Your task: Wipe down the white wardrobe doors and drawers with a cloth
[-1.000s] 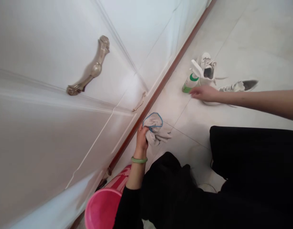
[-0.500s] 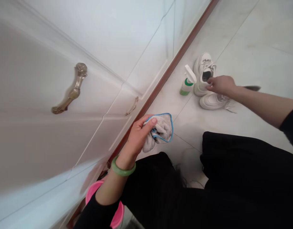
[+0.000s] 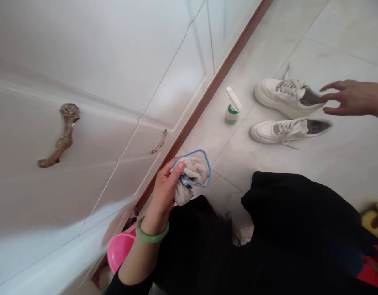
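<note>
My left hand [image 3: 166, 182], with a green bangle at the wrist, grips a crumpled whitish cloth [image 3: 196, 168] edged in blue. At the right, my right hand [image 3: 350, 98] has its fingers spread at the heel of the upper white shoe [image 3: 279, 96]; whether a fingertip touches it I cannot tell. The lower white shoe [image 3: 278, 130] lies beside it, both upright on the tiles with toes pointing left. A spray bottle [image 3: 232, 110] with a white head and green label stands left of the shoes.
White cabinet doors [image 3: 93, 65] with metal handles [image 3: 64, 137] fill the left side, above a red-brown base strip [image 3: 204, 100]. A pink basin [image 3: 118, 250] is at the lower left. Something yellow [image 3: 375, 221] shows at the right edge.
My right hand has let go of the upper shoe and opened. That shoe has turned and now lies alongside the other. The left hand still holds the cloth; the view has shifted slightly.
</note>
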